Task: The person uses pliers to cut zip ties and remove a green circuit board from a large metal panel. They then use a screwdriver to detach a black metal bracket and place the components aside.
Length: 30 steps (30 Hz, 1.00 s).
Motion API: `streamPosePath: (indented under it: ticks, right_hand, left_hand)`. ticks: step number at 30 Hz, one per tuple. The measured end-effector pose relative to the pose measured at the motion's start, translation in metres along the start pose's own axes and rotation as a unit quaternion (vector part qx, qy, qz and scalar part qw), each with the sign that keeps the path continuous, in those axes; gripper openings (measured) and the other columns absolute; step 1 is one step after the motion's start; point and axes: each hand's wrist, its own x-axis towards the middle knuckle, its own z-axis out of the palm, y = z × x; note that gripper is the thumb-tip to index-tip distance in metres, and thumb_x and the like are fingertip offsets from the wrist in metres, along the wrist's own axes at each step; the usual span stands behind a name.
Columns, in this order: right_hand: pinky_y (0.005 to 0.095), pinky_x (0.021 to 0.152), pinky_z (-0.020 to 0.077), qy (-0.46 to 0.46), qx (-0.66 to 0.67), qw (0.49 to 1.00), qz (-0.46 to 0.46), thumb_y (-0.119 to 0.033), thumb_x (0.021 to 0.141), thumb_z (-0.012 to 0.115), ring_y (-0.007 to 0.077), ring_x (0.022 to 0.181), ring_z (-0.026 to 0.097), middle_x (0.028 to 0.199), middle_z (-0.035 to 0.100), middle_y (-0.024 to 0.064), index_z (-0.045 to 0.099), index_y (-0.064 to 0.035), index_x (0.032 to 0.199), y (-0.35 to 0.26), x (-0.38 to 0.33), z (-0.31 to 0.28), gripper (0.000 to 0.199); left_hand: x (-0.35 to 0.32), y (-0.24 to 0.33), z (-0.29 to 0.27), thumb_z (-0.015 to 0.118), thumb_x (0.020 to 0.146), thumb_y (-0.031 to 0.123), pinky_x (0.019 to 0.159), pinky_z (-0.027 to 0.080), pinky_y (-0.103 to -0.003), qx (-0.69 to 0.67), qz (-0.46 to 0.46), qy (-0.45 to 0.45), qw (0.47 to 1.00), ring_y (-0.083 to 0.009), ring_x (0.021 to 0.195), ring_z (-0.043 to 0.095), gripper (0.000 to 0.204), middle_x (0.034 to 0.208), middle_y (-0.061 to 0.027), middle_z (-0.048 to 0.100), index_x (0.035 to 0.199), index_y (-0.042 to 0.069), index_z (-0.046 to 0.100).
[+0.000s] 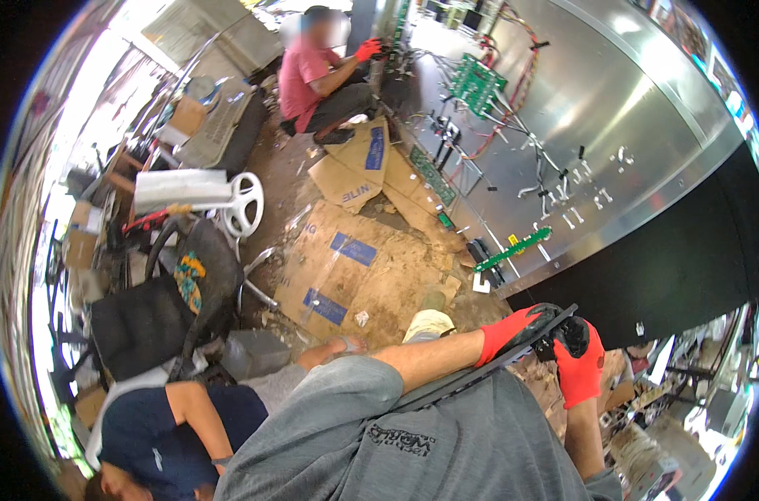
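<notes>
My left hand [513,331], in a red glove with a black palm, is closed around a long thin black strip [478,376]. My right hand [581,362], gloved the same way, grips the strip near its upper end. The strip slants down to the left across my grey shirt; its lower part lies along my left forearm. Past my hands stands a large shiny metal panel [597,117] with a black lower section [647,259]. A narrow green circuit board [513,250] and a larger green board [477,85] with wires are on the panel.
Flattened cardboard [379,284] covers the floor ahead. A person in a red shirt [300,79] crouches beside the panel. Another person in a navy shirt [158,426] is at lower left, near a black chair [137,330]. Mixed scrap [663,451] lies at right.
</notes>
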Motion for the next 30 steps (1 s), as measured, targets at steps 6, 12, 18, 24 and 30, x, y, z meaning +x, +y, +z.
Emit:
streamPosePath:
  ticks: [6, 12, 18, 24, 30]
  right_hand:
    - [0.0343, 0.087, 0.0475, 0.005, 0.043, 0.999, -0.026, -0.01, 0.074, 0.073, 0.0259, 0.097, 0.061, 0.103, 0.063, 0.0134, 0.06, -0.0003, 0.109, 0.001, -0.004, 0.015, 0.039]
    - [0.0326, 0.087, 0.0465, -0.041, 0.182, 0.982, 0.009, -0.003, 0.073, 0.073, 0.0181, 0.095, 0.059, 0.102, 0.063, 0.0086, 0.059, 0.0018, 0.108, 0.044, 0.01, 0.032, 0.038]
    - [0.0306, 0.085, 0.0467, -0.099, 0.19, 0.976, -0.042, -0.002, 0.074, 0.072, 0.0156, 0.09, 0.058, 0.097, 0.063, 0.007, 0.058, 0.0013, 0.105, 0.008, 0.028, 0.031, 0.034]
    - [0.031, 0.083, 0.0481, -0.092, 0.205, 0.974, -0.038, -0.002, 0.077, 0.07, 0.0167, 0.09, 0.06, 0.1, 0.065, 0.0086, 0.061, 0.0021, 0.107, -0.02, 0.034, 0.043, 0.032]
    - [0.0282, 0.081, 0.0502, -0.147, 0.193, 0.968, -0.061, 0.003, 0.08, 0.064, 0.016, 0.09, 0.062, 0.104, 0.067, 0.0097, 0.062, 0.0041, 0.112, -0.034, 0.049, 0.07, 0.031]
  left_hand:
    - [-0.025, 0.0, 0.009, 0.049, 0.093, 0.048, 0.04, 0.04, -0.021, 0.001, -0.02, 0.06, 0.998, -0.0056, 0.052, 0.048, 0.039, 0.081, 0.0029, 0.055, 0.12, 0.02, 0.054]
    - [-0.03, 0.001, 0.012, 0.045, 0.094, 0.048, 0.05, 0.041, -0.024, 0.085, 0.023, 0.047, 0.995, -0.007, 0.064, 0.05, 0.037, 0.084, 0.0047, 0.055, 0.118, 0.023, 0.056]
    - [-0.04, 0.013, 0.004, 0.047, 0.094, 0.045, 0.052, 0.042, -0.025, 0.043, 0.099, 0.071, 0.992, -0.0069, 0.066, 0.05, 0.035, 0.083, 0.0041, 0.054, 0.116, 0.019, 0.057]
    - [-0.032, 0.009, -0.023, 0.051, 0.094, 0.04, 0.06, 0.044, -0.024, 0.025, 0.143, 0.074, 0.987, -0.0069, 0.078, 0.052, 0.033, 0.098, 0.0038, 0.059, 0.115, 0.015, 0.06]
    - [-0.031, 0.0, -0.048, 0.055, 0.093, 0.025, 0.09, 0.044, -0.032, 0.043, 0.295, 0.097, 0.95, -0.0142, 0.104, 0.053, 0.03, 0.113, -0.0051, 0.06, 0.118, 0.009, 0.058]
